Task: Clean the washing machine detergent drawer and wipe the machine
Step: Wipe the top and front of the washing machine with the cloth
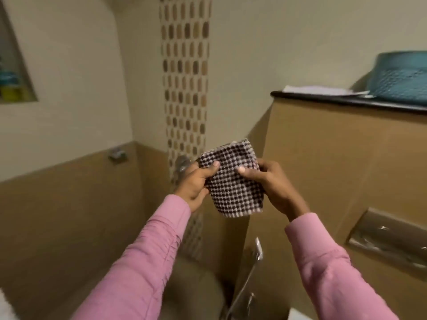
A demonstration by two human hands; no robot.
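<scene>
Tiled bathroom corner, mosaic strip [184, 77] on wall. Checked cloth [233, 188] mid-air between left hand [196, 184] and right hand [271, 184], fingers [213, 166] pinching its edges. Washing machine, drawer out of view. Risk: loose pinch while folding drops cloth below.

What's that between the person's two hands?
A dark-and-white checked cloth; the left hand and right hand each grip a side of it, seen in the head view.
</scene>
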